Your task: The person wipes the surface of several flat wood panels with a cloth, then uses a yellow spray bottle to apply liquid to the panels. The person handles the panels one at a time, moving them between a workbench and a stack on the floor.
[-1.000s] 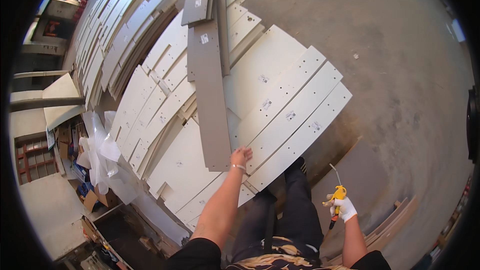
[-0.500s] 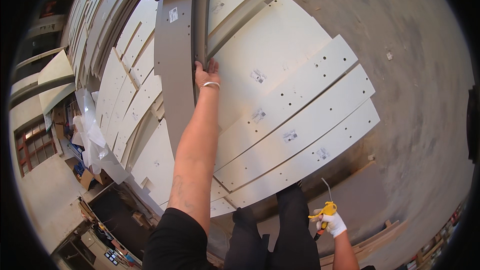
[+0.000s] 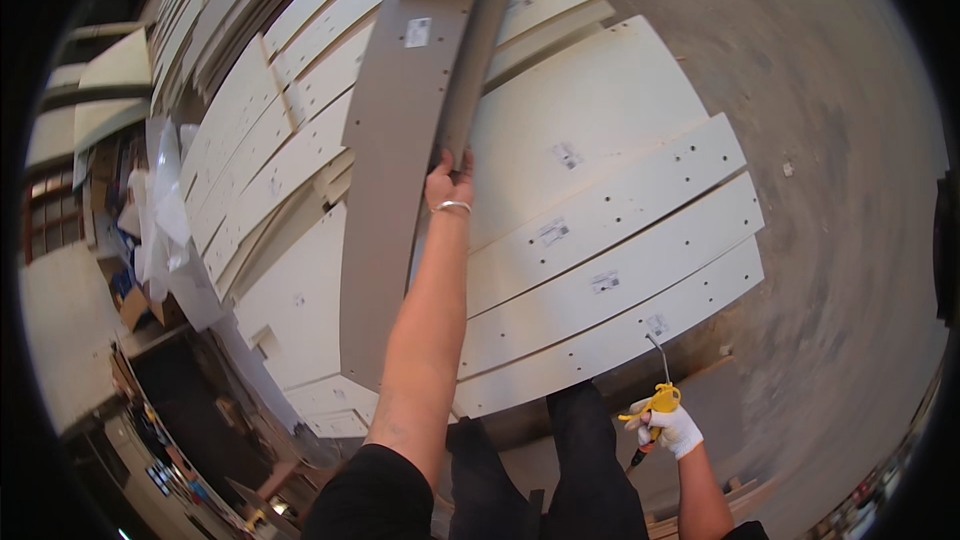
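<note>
- One gloved right hand [image 3: 672, 430], fingers wrapped around the handle of one yellow blow gun [image 3: 664, 400].
- Four printed labels [image 3: 605, 282] on the white panels [image 3: 620, 85] right of the left forearm; the print is too small to read.
- One bare left hand [image 3: 450, 183], one bracelet [image 3: 452, 207] at its wrist, thumb and fingers clamped on the near end of one narrow grey-brown panel [image 3: 487, 45].
- Beside that, one wide grey-brown panel [image 3: 398, 145] lying across the white panels, with one label [image 3: 417, 32], unreadable.
</note>
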`<state>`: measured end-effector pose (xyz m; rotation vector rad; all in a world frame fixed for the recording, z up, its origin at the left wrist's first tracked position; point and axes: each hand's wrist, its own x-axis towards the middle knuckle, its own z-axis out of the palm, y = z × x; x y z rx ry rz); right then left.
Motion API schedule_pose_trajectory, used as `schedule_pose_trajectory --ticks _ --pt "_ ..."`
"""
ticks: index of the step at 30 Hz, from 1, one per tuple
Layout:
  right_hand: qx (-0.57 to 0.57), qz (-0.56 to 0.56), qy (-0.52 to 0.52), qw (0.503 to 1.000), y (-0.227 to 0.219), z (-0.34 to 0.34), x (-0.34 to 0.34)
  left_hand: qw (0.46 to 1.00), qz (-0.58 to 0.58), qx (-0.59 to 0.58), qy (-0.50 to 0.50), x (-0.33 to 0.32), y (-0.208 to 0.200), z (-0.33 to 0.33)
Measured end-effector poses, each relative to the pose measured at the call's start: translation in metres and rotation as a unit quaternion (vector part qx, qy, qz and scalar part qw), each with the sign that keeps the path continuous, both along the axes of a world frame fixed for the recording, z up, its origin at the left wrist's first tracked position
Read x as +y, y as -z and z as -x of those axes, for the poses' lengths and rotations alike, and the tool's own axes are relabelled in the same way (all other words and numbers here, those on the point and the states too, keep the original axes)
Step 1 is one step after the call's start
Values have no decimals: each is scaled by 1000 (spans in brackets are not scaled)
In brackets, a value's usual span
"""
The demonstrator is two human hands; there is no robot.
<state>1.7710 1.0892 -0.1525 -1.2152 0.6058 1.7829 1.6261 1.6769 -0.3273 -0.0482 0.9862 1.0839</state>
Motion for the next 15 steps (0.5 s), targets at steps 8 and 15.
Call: schedule_pose_trajectory --ticks 8,15 --pt "-14 -36 -124 992 -12 15 81 996 69 45 -37 -136 -19 122" --pt "-57 -99 -181 977 22 27 152 987 126 92 -33 -240 -31 237"
